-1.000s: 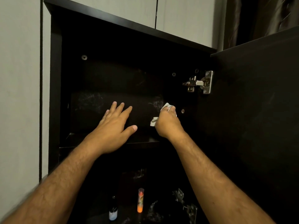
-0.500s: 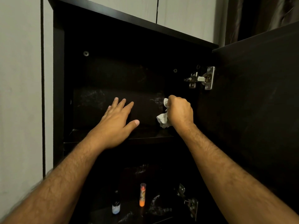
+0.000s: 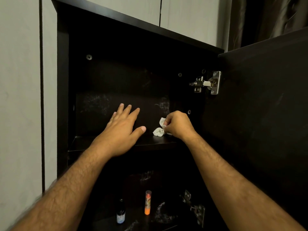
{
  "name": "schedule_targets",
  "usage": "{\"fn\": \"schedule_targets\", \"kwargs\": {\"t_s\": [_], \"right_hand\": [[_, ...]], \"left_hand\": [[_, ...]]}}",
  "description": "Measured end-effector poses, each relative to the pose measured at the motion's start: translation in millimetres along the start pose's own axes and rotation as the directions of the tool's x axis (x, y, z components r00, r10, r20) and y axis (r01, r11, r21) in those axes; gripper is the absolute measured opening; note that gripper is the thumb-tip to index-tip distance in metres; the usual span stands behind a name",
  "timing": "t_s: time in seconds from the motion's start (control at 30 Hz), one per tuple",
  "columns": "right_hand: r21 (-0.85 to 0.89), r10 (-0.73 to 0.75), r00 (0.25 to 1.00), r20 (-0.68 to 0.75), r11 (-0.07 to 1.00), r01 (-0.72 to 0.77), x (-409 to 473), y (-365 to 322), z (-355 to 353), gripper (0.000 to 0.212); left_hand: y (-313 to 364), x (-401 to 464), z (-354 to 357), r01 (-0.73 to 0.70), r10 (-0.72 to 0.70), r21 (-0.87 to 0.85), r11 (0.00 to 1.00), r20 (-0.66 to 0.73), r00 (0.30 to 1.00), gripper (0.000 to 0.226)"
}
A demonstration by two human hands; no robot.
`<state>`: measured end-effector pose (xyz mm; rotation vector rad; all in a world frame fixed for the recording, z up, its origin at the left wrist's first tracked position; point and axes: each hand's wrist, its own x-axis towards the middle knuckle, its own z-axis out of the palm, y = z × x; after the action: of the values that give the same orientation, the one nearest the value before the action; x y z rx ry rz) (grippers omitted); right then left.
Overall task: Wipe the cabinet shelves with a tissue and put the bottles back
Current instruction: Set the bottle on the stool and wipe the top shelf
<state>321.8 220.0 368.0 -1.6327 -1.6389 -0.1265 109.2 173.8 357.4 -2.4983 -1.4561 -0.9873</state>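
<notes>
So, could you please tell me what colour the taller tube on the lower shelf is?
Orange tube, clear cap, seen in the head view.

R hand (image 3: pixel 179 125) pinching tissue (image 3: pixel 159 130) on shelf (image 3: pixel 150 142), L hand (image 3: pixel 123 129) flat

A home: dark wall cabinet (image 3: pixel 63 97), pale wardrobe doors (image 3: pixel 20 97), curtain (image 3: pixel 266 19).

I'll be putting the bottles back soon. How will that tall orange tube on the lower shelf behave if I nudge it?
The orange tube stands upright, tall and narrow, so it probably tips easily. It looks round, so once down it would likely roll. It seems small and light.
</notes>
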Motion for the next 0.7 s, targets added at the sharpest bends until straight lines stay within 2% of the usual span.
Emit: {"fn": "schedule_targets", "kwargs": {"t_s": [0.1,0.2,0.27,0.37,0.43,0.53,0.57,0.63,0.7], "right_hand": [[0.16,0.019,0.982,-0.187,0.987,0.011,12.2,-7.8,-6.6,0.02],[0.201,-0.009,0.906,-0.423,0.974,0.104,34.9,-22.0,-31.5,0.01],[0.142,-0.077,0.878,-0.472,0.977,0.162,48.5,-33.5,-41.4,0.022],[-0.054,-0.265,0.825,-0.499,0.96,0.276,48.4,-40.9,-37.6,0.022],[-0.147,-0.335,0.813,-0.476,0.942,0.302,36.2,-30.7,-26.0,0.019],[-0.087,-0.232,0.876,-0.422,0.973,0.216,17.8,-7.4,-12.2,0.011],[-0.11,-0.177,0.913,-0.368,0.983,0.146,14.8,-0.7,-9.2,0.008],[-0.246,-0.047,0.984,-0.172,0.969,0.003,8.3,6.0,-8.6,0.009],[-0.372,-0.057,0.998,-0.02,0.927,0.046,3.6,7.6,-9.0,0.013]], "left_hand": [[0.0,-0.9,-0.4,0.0,0.0,-0.004,1.0,0.001,1.0,0.069],[-0.3,-1.8,-0.4,-0.003,0.003,-0.008,1.0,0.005,1.0,0.068],[-0.3,-1.9,-0.7,0.003,-0.003,-0.009,1.0,0.001,1.0,0.068],[0.3,-1.7,-1.4,0.013,-0.013,-0.01,1.0,0.0,1.0,0.068],[0.9,-1.6,-2.1,0.022,-0.022,-0.008,1.0,-0.001,1.0,0.068],[2.7,-1.2,-2.3,0.033,-0.033,0.003,0.999,-0.002,0.999,0.068],[3.0,-1.3,-1.9,0.035,-0.035,0.006,0.999,-0.005,0.999,0.068],[3.1,-1.1,-1.4,0.038,-0.038,0.008,0.999,-0.01,0.999,0.068],[3.0,-1.0,-1.4,0.046,-0.046,0.004,0.999,-0.012,0.999,0.069]]}}
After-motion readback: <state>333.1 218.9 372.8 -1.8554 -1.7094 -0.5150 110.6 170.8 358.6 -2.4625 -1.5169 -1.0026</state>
